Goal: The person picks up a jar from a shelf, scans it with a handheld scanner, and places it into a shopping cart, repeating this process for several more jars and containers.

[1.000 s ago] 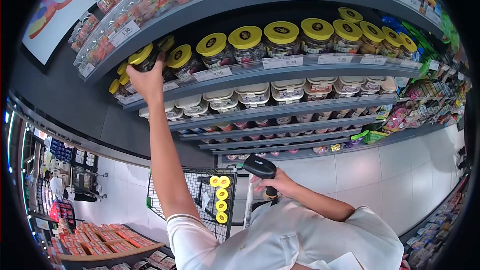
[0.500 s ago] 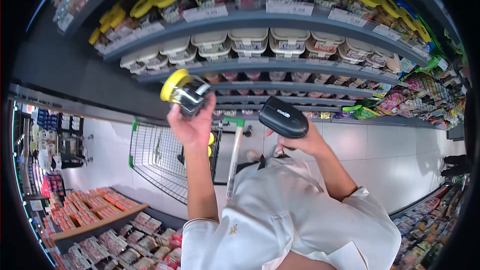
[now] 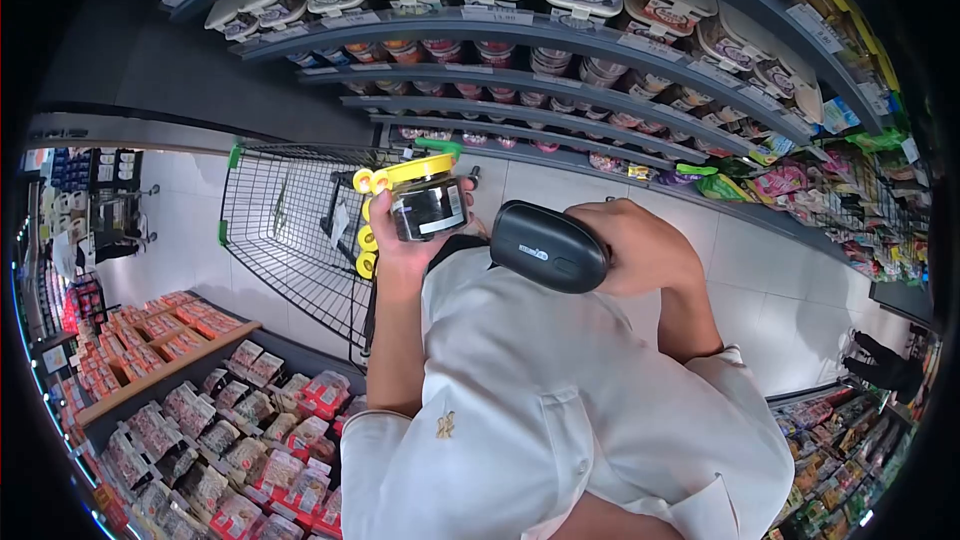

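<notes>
A clear jar [image 3: 428, 208] with dark contents and a yellow lid stands nearly upright in my left hand [image 3: 402, 258], its white label facing the scanner. My right hand [image 3: 645, 246] is wrapped round a black handheld scanner [image 3: 548, 245], a short way to the right of the jar. Jar and scanner do not touch. Beyond the left hand, several yellow-lidded jars [image 3: 367, 238] show at the side of a wire shopping cart [image 3: 290, 210] with green corners.
Shelves [image 3: 480, 20] of white-lidded tubs and small cups curve across the top. Bagged goods [image 3: 780, 175] hang at the right. Boxed and packed food [image 3: 230, 430] fills a display at the lower left. A person in dark clothes [image 3: 885, 365] is at the far right.
My left hand has come down and turned the jar from tilted to nearly upright. The scanner has moved slightly left and down, closer to the jar. The view has tipped downward.
</notes>
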The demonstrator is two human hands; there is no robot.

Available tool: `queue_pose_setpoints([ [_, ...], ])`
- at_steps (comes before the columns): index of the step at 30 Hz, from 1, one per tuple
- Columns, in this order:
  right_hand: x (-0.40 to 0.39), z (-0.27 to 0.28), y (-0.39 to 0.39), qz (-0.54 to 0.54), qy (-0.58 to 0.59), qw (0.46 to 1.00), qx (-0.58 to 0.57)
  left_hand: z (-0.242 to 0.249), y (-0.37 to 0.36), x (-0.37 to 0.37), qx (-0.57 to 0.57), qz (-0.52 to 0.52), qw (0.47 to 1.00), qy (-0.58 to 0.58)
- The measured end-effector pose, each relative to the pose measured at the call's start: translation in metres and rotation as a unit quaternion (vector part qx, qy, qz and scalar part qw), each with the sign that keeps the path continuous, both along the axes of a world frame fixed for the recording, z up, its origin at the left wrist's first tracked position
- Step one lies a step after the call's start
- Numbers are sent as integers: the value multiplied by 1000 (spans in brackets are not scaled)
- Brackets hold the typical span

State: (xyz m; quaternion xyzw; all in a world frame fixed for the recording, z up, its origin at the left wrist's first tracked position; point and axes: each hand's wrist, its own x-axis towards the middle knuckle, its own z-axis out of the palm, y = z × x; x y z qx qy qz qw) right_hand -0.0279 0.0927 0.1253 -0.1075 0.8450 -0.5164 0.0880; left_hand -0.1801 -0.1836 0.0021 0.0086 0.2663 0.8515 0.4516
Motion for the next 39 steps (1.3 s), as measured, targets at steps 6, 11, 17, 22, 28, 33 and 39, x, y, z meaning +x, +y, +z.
queue_pose_setpoints([
  [6, -4, -37, -12, -155, -35, 970, -185, 1, 20, 27, -19, 77, 997, 19],
  [11, -16, -84, -32, -252, -165, 890, -343, -25, 28, 41, -20, 99, 994, 35],
  [17, -28, -109, -42, -288, -158, 857, -397, -27, 20, 37, -28, 30, 995, 96],
  [22, -61, -108, -57, -274, -145, 859, -408, -21, -13, 21, 37, -3, 995, -94],
  [28, -119, -113, -109, -221, -208, 836, -458, -16, -70, -29, -99, 94, 990, -19],
  [33, -168, -146, -158, -179, -377, 818, -396, -75, -152, -103, -143, 271, 952, -24],
  [39, -197, -178, -184, -163, -473, 786, -364, -223, -253, -201, -386, 335, 856, -81],
])
